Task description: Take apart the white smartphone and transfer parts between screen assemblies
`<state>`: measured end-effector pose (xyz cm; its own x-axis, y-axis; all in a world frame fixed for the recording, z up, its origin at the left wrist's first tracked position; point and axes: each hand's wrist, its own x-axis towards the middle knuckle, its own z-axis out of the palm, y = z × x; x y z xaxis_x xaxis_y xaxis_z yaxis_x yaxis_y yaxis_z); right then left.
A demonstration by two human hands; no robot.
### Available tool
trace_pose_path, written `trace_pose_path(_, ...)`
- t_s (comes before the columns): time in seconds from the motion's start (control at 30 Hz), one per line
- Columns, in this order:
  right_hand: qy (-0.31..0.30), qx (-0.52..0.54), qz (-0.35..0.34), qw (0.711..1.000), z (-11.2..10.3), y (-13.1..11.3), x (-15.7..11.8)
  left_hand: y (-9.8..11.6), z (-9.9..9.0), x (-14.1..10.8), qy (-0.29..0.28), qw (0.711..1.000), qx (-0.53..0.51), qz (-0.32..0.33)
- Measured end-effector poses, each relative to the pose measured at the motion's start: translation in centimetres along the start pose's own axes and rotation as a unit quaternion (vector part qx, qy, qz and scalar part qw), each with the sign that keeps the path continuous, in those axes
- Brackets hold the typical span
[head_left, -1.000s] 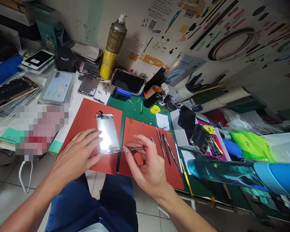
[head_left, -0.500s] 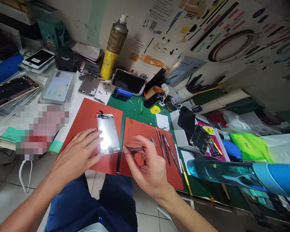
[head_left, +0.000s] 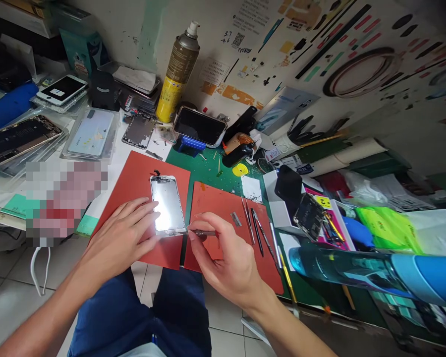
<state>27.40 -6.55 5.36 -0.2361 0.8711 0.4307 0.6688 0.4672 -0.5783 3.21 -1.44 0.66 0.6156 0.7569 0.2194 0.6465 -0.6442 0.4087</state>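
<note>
The left hand [head_left: 122, 235] rests open on a screen [head_left: 168, 201], right hand [head_left: 228, 258] grips a tool [head_left: 205, 232], "vivo" phone [head_left: 91, 133] beyond.

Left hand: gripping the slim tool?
No, the slim tool is in the right hand, while the left hand rests at the edge of the silver panel.

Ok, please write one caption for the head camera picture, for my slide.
Left hand against a phone screen on a red mat, right hand holding a slim tool at the screen's corner.
</note>
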Motion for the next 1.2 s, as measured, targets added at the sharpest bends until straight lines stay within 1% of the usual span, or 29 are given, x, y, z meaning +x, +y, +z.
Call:
trace_pose_path(0.1,-0.043,-0.025,-0.012,0.999,-0.5,-0.2,0.7,0.0,0.0,0.1,-0.001,1.000,0.002,0.002)
trace_pose_path(0.27,-0.044,-0.124,-0.036,0.991,-0.8,0.1,1.8,0.0,0.0,0.1,0.006,1.000,-0.005,0.004)
trace_pose_path(0.33,-0.064,-0.120,-0.049,0.990,-1.0,0.3,2.2,0.0,0.0,0.0,0.006,1.000,-0.008,0.003)
trace_pose_path(0.47,-0.138,-0.086,-0.079,0.983,-1.6,0.2,2.7,0.1,-0.1,0.0,-0.002,1.000,-0.011,-0.004)
trace_pose_path(0.5,-0.141,-0.092,-0.084,0.982,-1.7,0.1,2.7,0.1,-0.1,0.0,-0.003,1.000,-0.010,-0.003)
trace_pose_path(0.57,-0.117,-0.114,-0.090,0.983,-1.7,0.2,2.7,0.1,-0.1,0.0,-0.001,1.000,-0.004,0.001)
trace_pose_path(0.63,-0.101,-0.113,-0.086,0.985,-1.7,0.3,2.7,0.0,-0.1,0.0,0.003,1.000,0.003,0.005)
trace_pose_path(0.73,-0.125,-0.079,-0.069,0.987,-1.7,0.3,2.7,0.0,0.0,0.0,0.008,1.000,0.005,0.006)
trace_pose_path(0.8,-0.115,-0.082,-0.059,0.988,-1.7,0.2,2.7,0.0,0.0,0.0,0.008,1.000,0.002,0.005)
trace_pose_path(0.87,-0.103,-0.087,-0.065,0.989,-1.7,0.1,2.6,0.0,-0.1,0.0,0.003,1.000,-0.002,0.002)
trace_pose_path(0.97,-0.107,-0.083,-0.070,0.988,-1.6,-0.1,2.5,0.0,-0.1,0.0,0.002,1.000,-0.008,0.003)
trace_pose_path(1.2,-0.089,-0.079,-0.055,0.991,-1.5,-0.1,2.4,-0.1,0.1,-0.1,0.007,1.000,-0.011,0.004)
